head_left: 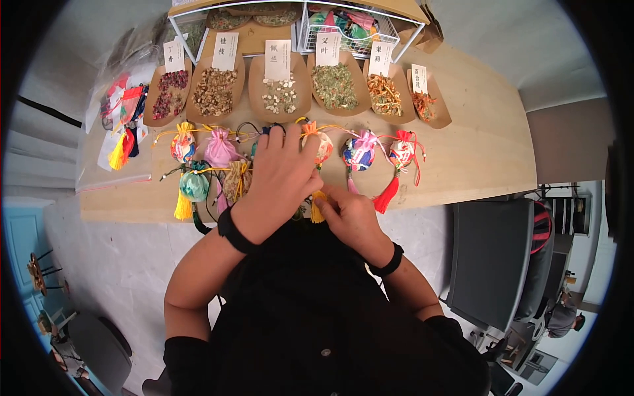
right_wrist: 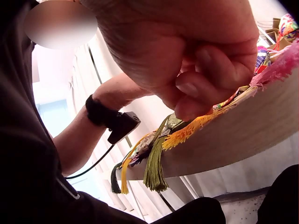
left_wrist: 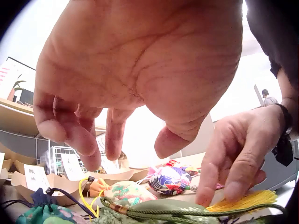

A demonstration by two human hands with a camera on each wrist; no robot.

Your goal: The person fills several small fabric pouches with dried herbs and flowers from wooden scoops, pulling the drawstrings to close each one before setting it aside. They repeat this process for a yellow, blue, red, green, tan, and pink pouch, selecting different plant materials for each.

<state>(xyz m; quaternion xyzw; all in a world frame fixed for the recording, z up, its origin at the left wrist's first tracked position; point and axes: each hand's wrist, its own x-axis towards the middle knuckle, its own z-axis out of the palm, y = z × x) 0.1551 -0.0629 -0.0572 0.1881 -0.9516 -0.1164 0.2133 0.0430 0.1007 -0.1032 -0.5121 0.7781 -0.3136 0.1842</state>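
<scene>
My left hand [head_left: 281, 175] hovers over the row of small drawstring sachets, fingers bent loosely downward. In the left wrist view nothing sits between its fingers [left_wrist: 117, 133] and thumb. Beneath lies a pale patterned sachet [left_wrist: 128, 193] with an orange top and yellow cord. Nearer is a pale green sachet [left_wrist: 177, 204] with a dark green cord. My right hand [head_left: 353, 214], at the table's front edge, pinches a yellow tassel [right_wrist: 187, 133] between thumb and fingers. A green tassel [right_wrist: 155, 172] hangs beside it. Pink [head_left: 221, 150], teal [head_left: 195, 185] and brown [head_left: 236, 179] sachets lie to the left.
Brown paper trays [head_left: 280, 109] of dried herbs with name cards stand behind the sachets. A white wire rack [head_left: 350, 41] is at the back. Blue-pink [head_left: 358, 155] and red [head_left: 401, 155] sachets lie right. A clear bag [head_left: 99, 165] with tasselled pieces lies left.
</scene>
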